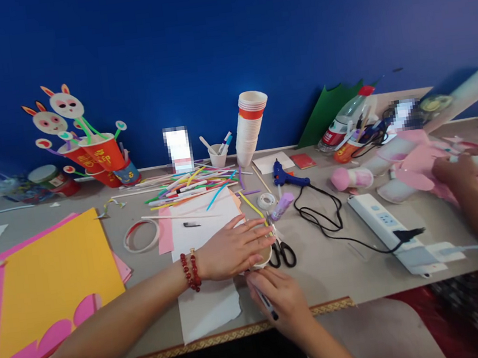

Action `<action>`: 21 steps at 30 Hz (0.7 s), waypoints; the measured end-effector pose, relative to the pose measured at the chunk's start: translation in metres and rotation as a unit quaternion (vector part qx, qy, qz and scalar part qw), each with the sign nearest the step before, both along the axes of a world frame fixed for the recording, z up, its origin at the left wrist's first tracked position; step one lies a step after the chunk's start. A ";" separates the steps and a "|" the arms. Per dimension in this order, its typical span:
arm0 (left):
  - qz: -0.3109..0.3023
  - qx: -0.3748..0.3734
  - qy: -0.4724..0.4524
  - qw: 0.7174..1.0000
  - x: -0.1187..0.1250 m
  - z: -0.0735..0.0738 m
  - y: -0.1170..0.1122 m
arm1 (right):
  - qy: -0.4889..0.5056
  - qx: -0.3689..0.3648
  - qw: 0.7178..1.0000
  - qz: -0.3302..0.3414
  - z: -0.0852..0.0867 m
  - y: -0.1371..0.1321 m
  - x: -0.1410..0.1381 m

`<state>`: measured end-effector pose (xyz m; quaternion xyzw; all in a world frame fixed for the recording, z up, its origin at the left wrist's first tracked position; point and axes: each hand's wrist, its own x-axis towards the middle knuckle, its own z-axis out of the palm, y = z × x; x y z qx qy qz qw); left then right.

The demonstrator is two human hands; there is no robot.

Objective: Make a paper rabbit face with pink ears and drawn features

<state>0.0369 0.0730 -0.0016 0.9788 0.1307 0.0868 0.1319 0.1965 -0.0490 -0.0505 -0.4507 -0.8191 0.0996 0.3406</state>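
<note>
Now one paper cup (263, 259) sits pinned under one hand, with one pen at its side.
The left hand (235, 253) lies open and flat on the cup, which stands on a white sheet (202, 230) on the surface. Just below it, the right hand (280, 299) is closed around the pen (266, 304). One pair of scissors (283, 252) lies just right of the left hand. Beyond its fingertips are one small tape roll (267, 201), one glue gun (289, 178) and one stack of cups (250, 128). One larger tape roll (141, 235) lies beyond the wrist.
</note>
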 end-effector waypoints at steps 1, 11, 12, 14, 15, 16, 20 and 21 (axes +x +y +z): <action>-0.001 -0.001 0.002 1.000 0.000 0.000 0.000 | -0.001 0.000 1.000 0.000 -0.001 0.000 0.000; 0.000 -0.006 0.000 1.000 0.000 -0.001 0.000 | -0.013 -0.003 1.000 -0.008 0.000 -0.001 -0.002; 0.000 -0.006 0.000 1.000 0.000 -0.002 0.000 | -0.011 -0.004 1.000 -0.006 0.000 -0.001 0.000; -0.001 -0.007 0.000 1.000 0.000 -0.002 0.000 | -0.006 -0.008 1.000 0.001 0.002 -0.003 0.002; -0.001 -0.008 0.000 1.000 0.000 -0.002 0.000 | -0.004 -0.012 1.000 0.004 0.003 -0.003 0.004; 0.000 -0.009 0.001 1.000 0.000 -0.002 0.000 | -0.002 -0.016 1.000 0.007 0.004 -0.004 0.006; 0.001 -0.012 0.002 1.000 0.000 -0.001 0.000 | 0.000 -0.041 0.999 0.005 0.010 -0.007 0.013; 0.001 -0.012 0.002 1.000 0.000 -0.001 0.000 | 0.002 -0.046 0.999 0.002 0.011 -0.007 0.014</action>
